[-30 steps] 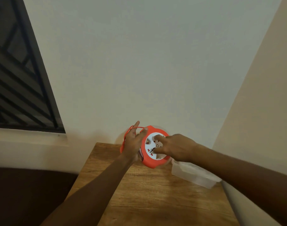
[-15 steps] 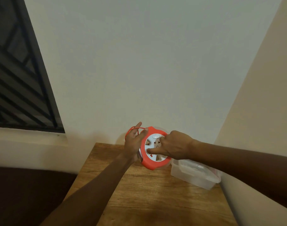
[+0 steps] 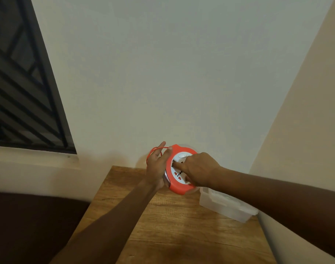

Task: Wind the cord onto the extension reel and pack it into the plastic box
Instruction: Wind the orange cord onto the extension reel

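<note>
- Your left hand (image 3: 156, 169) holds the extension reel (image 3: 179, 184) by its left edge. Thumb lies on the orange rim near the top, fingers wrap round the back.
- The reel is round, orange, w/ a white face that has sockets and a pale button near the top. It's tilted up on its edge, face toward you, above the far end of the table (image 3: 174, 231). Can't tell if its bottom edge touches the wood.
- Your right hand (image 3: 200, 171) is on the white face. Pointer finger sticks out and presses near the middle of the face; other fingers are curled in. So this hand is closed up but not gripping the reel, just pushing on it.
- The two hands are close together, reel between them.
- A thin loop of orange cord (image 3: 153, 152) sticks out at the top left, behind your left hand's fingers. It runs from the reel's top rim, curves round and goes down behind the hand. Rest of the cord is hidden.
- The plastic box (image 3: 227, 207) is clear, w/ its lid on. It sits on the table's right side, just beside the reel's lower right and under your right arm, next to the wall.
- The reel isn't in the box yet.
- A dark window (image 3: 20, 82) w/ bars is on the left.
</note>
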### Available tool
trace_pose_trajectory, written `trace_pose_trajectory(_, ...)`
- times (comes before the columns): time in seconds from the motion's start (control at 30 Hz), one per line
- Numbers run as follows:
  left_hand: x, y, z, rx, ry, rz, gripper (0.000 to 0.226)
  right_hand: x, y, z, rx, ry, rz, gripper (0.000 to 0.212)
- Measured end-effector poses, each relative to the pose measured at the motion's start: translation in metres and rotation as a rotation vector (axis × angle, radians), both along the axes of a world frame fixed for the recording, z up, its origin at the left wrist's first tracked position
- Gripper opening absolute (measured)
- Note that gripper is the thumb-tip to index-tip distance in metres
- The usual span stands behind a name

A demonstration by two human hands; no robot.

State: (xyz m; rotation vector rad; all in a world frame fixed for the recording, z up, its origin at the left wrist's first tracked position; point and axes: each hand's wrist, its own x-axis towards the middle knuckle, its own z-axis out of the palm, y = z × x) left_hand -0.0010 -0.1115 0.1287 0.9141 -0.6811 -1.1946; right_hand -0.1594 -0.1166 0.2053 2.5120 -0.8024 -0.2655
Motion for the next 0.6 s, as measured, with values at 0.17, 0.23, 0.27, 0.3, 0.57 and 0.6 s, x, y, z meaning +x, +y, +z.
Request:
trace_pose_trajectory(0.17, -0.001, 0.001, 0.005, -0.034, 0.028, 0.035, 0.062, 0.001, 0.000, -0.009, 0.126, -0.416, -0.243, 0.073)
trace_pose_trajectory(0.23, -0.004, 0.000, 0.005, -0.055, 0.003, 0.052, 0.066, 0.009, 0.006, -0.018, 0.335, -0.756, -0.498, 0.075)
trace_pose_trajectory(0.27, -0.006, -0.001, 0.005, -0.066, -0.027, 0.062, 0.067, 0.015, 0.009, -0.023, 0.479, -0.969, -0.625, 0.071)
trace_pose_trajectory(0.3, -0.008, 0.000, 0.004, -0.077, -0.078, 0.069, 0.067, 0.020, 0.013, -0.029, 0.641, -1.197, -0.754, 0.065)
trace_pose_trajectory(0.57, 0.001, 0.004, -0.009, -0.084, -0.114, 0.089, 0.022, 0.017, 0.036, -0.040, 1.207, -1.642, -0.941, 0.034)
trace_pose_trajectory(0.6, 0.001, 0.005, -0.010, -0.059, -0.088, 0.105, 0.021, 0.015, 0.039, -0.039, 1.161, -1.568, -0.876, 0.040)
